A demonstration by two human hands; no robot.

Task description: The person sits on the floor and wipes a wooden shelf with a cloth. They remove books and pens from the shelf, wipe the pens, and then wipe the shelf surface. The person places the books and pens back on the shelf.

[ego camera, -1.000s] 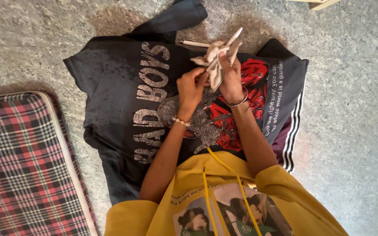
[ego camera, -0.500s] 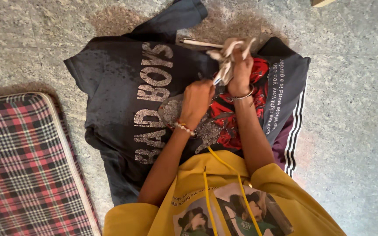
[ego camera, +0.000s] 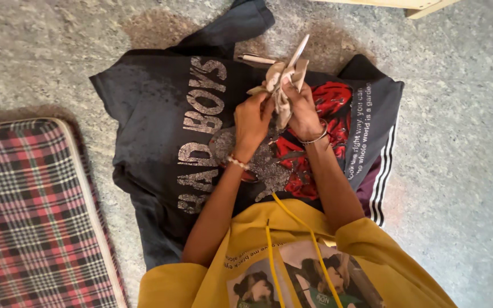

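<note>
Both hands meet above the middle of a dark grey T-shirt spread flat on a speckled stone floor. The right hand is clenched around a crumpled beige cloth, its fingers wrapped over the bunched fabric so that folds stick out above the knuckles; a pale, flat, pointed strip rises from the top of the bundle, and whether it is part of the cloth or a separate piece cannot be told. The left hand sits just beside the right one, its fingertips pinching the lower left edge of the same cloth. A beaded bracelet circles the left wrist and a thin metal bangle the right. The cloth is held off the shirt, over the upper part of its red and grey chest print. Just behind the bundle, a short pale stick-like object lies on the shirt near the collar. The shirt carries large pale lettering down its left half and white stripes along the right side seam. The person wears a mustard-yellow hoodie with yellow drawstrings hanging toward the shirt. To the left, well apart from the hands, lies a red plaid mattress with a pale piped edge.
</note>
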